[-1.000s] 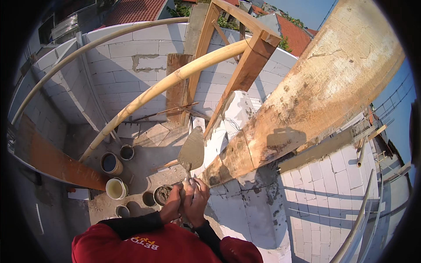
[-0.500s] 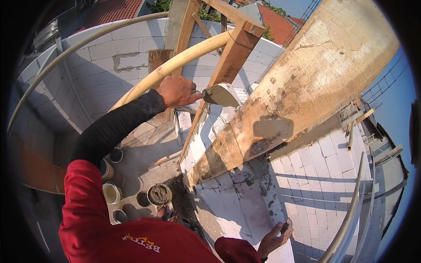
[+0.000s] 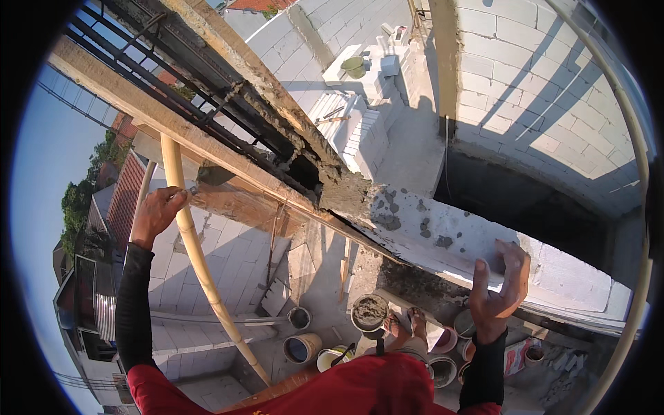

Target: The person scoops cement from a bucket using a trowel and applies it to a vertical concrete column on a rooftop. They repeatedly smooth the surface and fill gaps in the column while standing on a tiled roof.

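My left hand (image 3: 159, 211) grips a trowel (image 3: 213, 175) by its handle, beside a bamboo pole (image 3: 200, 277). The trowel's dark blade lies against the outer side of a wooden formwork board (image 3: 138, 107). Over the white block wall (image 3: 477, 238) is my right hand (image 3: 503, 287), empty, its fingers apart and curved. Whether its fingertips touch the wall top I cannot tell. Wet grey mortar (image 3: 346, 192) covers the wall's end where the boards meet it, with splashes farther along the top. Steel rebar (image 3: 155, 83) runs between the two boards.
Far below, around my feet, stand a bucket of mortar (image 3: 370, 311), a bucket with dark contents (image 3: 301, 348) and several others. Stacked white blocks (image 3: 356, 131) and a green bucket (image 3: 353, 66) are beyond the wall. A curved pole (image 3: 633, 131) rises at the right.
My view has swung round, bringing the rebar between the boards and the wall top into sight. The trowel stays in my left hand. My right hand has risen to the wall top.
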The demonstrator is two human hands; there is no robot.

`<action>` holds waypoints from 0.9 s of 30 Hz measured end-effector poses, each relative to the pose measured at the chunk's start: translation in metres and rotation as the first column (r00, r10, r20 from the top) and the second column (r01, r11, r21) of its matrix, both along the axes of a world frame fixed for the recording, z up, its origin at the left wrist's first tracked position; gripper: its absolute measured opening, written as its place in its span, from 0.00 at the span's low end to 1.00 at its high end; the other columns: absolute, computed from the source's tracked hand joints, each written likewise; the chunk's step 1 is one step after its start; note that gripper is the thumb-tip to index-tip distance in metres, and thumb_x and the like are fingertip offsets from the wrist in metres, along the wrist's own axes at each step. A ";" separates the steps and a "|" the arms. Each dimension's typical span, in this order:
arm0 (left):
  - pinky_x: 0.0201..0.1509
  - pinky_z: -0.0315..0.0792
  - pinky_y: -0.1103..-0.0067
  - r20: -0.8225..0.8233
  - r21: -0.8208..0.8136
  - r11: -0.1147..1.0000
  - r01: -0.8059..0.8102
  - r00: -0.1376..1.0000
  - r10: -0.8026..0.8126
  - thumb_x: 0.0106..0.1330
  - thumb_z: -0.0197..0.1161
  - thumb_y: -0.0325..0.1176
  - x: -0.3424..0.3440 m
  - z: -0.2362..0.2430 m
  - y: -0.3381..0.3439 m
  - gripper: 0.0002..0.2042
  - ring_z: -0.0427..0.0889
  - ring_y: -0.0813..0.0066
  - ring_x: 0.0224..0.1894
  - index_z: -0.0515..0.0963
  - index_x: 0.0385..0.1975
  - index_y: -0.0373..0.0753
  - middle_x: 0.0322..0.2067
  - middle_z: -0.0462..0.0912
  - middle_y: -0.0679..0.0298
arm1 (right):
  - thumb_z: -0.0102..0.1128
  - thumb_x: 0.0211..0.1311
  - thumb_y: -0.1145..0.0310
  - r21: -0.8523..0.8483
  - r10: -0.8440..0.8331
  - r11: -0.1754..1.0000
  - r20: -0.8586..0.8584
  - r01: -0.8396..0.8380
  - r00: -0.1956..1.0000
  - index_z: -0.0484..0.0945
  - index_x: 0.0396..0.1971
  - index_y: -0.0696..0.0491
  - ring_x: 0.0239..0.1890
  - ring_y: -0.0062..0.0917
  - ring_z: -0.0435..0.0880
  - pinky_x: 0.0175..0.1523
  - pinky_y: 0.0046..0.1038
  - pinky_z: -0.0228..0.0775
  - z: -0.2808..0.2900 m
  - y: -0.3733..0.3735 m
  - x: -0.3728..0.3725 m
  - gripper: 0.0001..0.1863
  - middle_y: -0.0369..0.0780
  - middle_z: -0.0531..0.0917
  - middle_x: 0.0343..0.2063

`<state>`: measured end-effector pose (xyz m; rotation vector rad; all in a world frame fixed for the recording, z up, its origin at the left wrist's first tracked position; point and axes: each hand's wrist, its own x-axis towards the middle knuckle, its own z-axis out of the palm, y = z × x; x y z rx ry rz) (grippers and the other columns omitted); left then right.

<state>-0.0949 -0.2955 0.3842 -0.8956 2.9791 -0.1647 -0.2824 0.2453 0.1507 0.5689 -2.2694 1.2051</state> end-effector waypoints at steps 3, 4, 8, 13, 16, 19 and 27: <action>0.49 0.80 0.62 -0.006 -0.054 0.998 0.040 0.999 -0.040 0.70 0.57 0.48 -0.012 -0.010 0.012 0.23 0.89 0.46 0.39 0.87 0.44 0.31 0.34 0.88 0.44 | 0.70 0.62 0.69 0.021 -0.005 1.000 -0.064 0.006 0.998 0.81 0.51 0.58 0.47 0.46 0.85 0.51 0.44 0.78 -0.006 0.006 -0.003 0.18 0.49 0.83 0.46; 0.49 0.80 0.62 0.016 -0.047 0.998 0.035 0.999 -0.034 0.70 0.58 0.48 -0.020 -0.004 0.016 0.23 0.89 0.47 0.39 0.87 0.44 0.32 0.34 0.88 0.44 | 0.70 0.62 0.68 0.021 -0.012 1.000 -0.076 0.014 0.997 0.81 0.51 0.57 0.47 0.46 0.85 0.51 0.46 0.78 -0.009 0.011 -0.006 0.18 0.49 0.83 0.46; 0.47 0.80 0.62 0.001 -0.034 0.999 0.016 1.000 -0.016 0.70 0.60 0.49 -0.027 0.009 0.033 0.23 0.89 0.48 0.38 0.88 0.43 0.33 0.34 0.88 0.45 | 0.72 0.60 0.65 0.046 0.007 0.999 -0.104 -0.003 0.995 0.82 0.50 0.55 0.46 0.44 0.86 0.49 0.44 0.78 -0.013 0.015 -0.011 0.20 0.47 0.84 0.46; 0.46 0.79 0.65 -0.043 -0.017 0.999 0.037 0.998 -0.037 0.72 0.60 0.53 -0.025 -0.022 0.031 0.26 0.88 0.56 0.35 0.87 0.45 0.31 0.33 0.88 0.47 | 0.73 0.60 0.61 0.123 0.024 0.992 -0.141 -0.006 0.990 0.82 0.51 0.53 0.46 0.42 0.86 0.50 0.42 0.77 -0.017 0.012 -0.016 0.21 0.44 0.86 0.45; 0.42 0.78 0.65 -0.115 0.087 0.996 0.002 0.993 0.008 0.73 0.59 0.55 -0.019 -0.028 0.031 0.29 0.86 0.58 0.31 0.86 0.43 0.26 0.27 0.86 0.49 | 0.72 0.62 0.58 0.109 0.006 0.994 -0.163 0.012 0.987 0.82 0.51 0.54 0.46 0.42 0.86 0.51 0.42 0.77 -0.019 0.011 -0.016 0.21 0.44 0.86 0.44; 0.27 0.70 0.76 -0.258 0.303 0.947 -0.104 0.948 0.187 0.75 0.55 0.57 0.022 -0.037 0.026 0.28 0.75 0.78 0.22 0.84 0.38 0.31 0.21 0.78 0.63 | 0.71 0.64 0.57 0.051 0.005 0.999 -0.173 0.004 0.985 0.83 0.50 0.55 0.46 0.42 0.86 0.51 0.42 0.77 -0.018 0.006 -0.015 0.21 0.45 0.86 0.44; 0.23 0.69 0.80 -0.234 0.964 0.266 -0.024 0.407 0.883 0.77 0.48 0.56 0.158 -0.233 0.145 0.27 0.74 0.79 0.20 0.80 0.54 0.37 0.25 0.79 0.66 | 0.69 0.67 0.65 -0.167 0.663 0.742 0.326 -0.649 0.674 0.82 0.45 0.58 0.44 0.37 0.85 0.50 0.36 0.78 -0.013 -0.029 0.076 0.13 0.50 0.80 0.51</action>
